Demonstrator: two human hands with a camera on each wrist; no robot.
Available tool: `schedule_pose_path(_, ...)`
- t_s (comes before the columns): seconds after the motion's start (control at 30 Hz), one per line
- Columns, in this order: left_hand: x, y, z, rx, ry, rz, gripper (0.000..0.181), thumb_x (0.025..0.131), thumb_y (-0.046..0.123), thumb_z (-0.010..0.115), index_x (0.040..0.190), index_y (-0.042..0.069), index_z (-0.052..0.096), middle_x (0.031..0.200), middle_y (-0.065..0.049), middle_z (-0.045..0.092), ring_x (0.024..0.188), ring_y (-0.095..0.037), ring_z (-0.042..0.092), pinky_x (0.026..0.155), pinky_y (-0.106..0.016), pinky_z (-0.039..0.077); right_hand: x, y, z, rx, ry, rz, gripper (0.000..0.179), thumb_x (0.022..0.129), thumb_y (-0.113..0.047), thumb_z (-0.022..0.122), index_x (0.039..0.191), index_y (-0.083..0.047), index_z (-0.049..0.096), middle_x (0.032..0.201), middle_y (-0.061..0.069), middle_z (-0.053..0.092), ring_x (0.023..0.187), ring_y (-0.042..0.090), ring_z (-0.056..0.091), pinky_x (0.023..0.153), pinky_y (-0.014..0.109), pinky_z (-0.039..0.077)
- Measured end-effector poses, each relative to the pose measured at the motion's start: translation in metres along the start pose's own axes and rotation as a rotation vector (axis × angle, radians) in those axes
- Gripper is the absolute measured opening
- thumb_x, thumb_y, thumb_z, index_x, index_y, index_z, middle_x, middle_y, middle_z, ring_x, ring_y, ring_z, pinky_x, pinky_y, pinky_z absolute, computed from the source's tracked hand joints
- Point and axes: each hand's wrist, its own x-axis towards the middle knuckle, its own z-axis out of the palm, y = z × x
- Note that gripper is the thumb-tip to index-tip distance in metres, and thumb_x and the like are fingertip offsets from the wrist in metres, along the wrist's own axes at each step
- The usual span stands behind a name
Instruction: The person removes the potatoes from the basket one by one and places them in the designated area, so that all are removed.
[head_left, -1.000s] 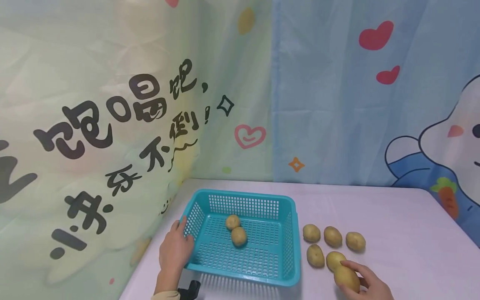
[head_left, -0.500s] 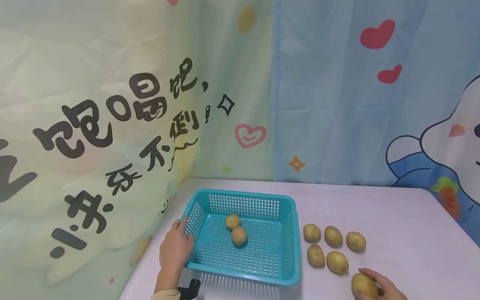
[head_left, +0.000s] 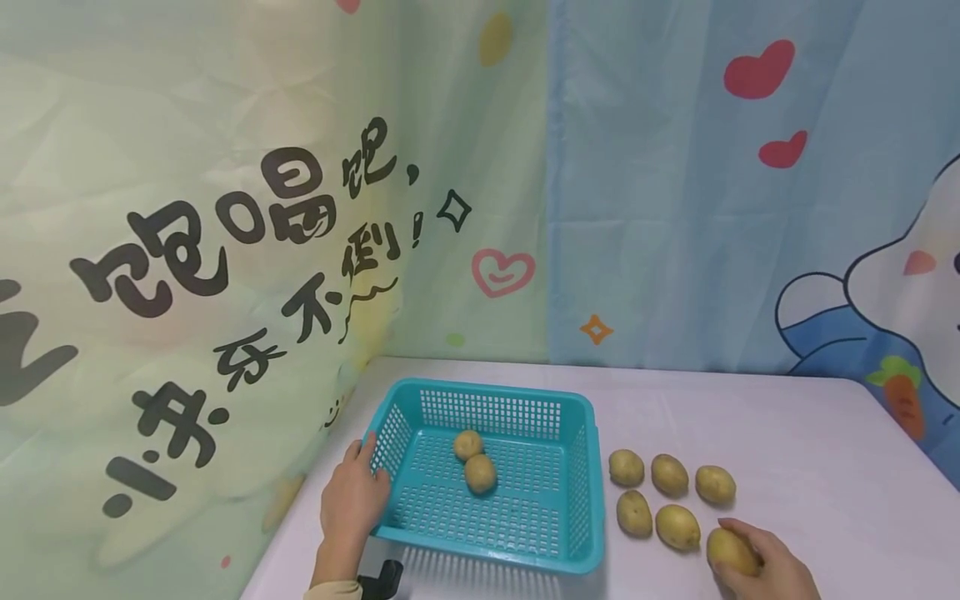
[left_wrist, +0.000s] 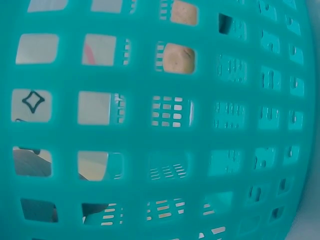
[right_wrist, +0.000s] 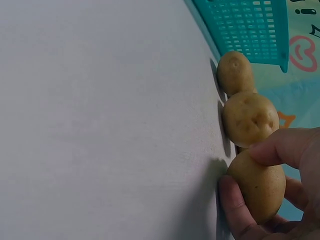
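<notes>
Nearby lie five potatoes [head_left: 678, 527], the right grip [head_left: 776, 567] clasping another potato [head_left: 731, 551], the left grip [head_left: 352, 496] a basket [head_left: 487, 556].

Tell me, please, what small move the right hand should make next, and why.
Probably settle the oval, tan potato in the bare right hand onto the pale, flat tabletop: it lines up beside two tan, oval potatoes, in front of three more.
</notes>
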Motion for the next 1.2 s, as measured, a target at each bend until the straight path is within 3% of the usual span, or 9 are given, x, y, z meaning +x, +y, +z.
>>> schedule_pose_path(0.37, -0.001, -0.001, 0.0, -0.004, 0.005, -0.001, 0.059, 0.088, 0.012, 0.056, 0.145, 0.006, 0.046, 0.144, -0.024, 0.046, 0.103, -0.042, 0.061, 0.055, -0.041, 0.049, 0.008, -0.009, -0.004, 0.051, 0.024, 0.037, 0.08, 0.082, -0.042, 0.075, 0.142, 0.0, 0.043, 0.138, 0.035, 0.043, 0.114, 0.05, 0.049, 0.087, 0.062, 0.042)
schedule_pose_path(0.57, -0.001, 0.001, -0.001, -0.011, 0.006, -0.006, 0.059, 0.088, 0.012, 0.055, 0.145, 0.006, 0.046, 0.144, -0.024, 0.046, 0.101, -0.041, 0.061, 0.053, -0.037, 0.047, 0.009, -0.009, -0.004, 0.049, 0.0, 0.041, 0.087, 0.082, -0.051, 0.072, 0.144, 0.0, 0.039, 0.14, 0.035, 0.039, 0.118, 0.053, 0.046, 0.09, 0.064, 0.041)
schedule_pose_path(0.9, -0.002, 0.001, -0.002, -0.01, 0.005, -0.007, 0.059, 0.087, 0.012, 0.055, 0.145, 0.006, 0.046, 0.144, -0.024, 0.046, 0.101, -0.041, 0.061, 0.052, -0.037, 0.046, 0.01, -0.006, -0.003, 0.033, -0.041, 0.026, 0.092, 0.082, -0.052, 0.071, 0.146, 0.003, 0.033, 0.14, 0.036, 0.038, 0.119, 0.055, 0.043, 0.091, 0.066, 0.04)
schedule_pose_path(1.2, -0.001, 0.0, 0.0, -0.006, -0.003, -0.008, 0.059, 0.088, 0.013, 0.055, 0.146, 0.006, 0.045, 0.144, -0.024, 0.045, 0.105, -0.042, 0.06, 0.057, -0.042, 0.05, 0.004, 0.0, -0.008, 0.068, -0.071, 0.101, 0.101, 0.082, -0.061, 0.067, 0.148, 0.003, 0.026, 0.139, 0.036, 0.033, 0.121, 0.058, 0.037, 0.092, 0.069, 0.037)
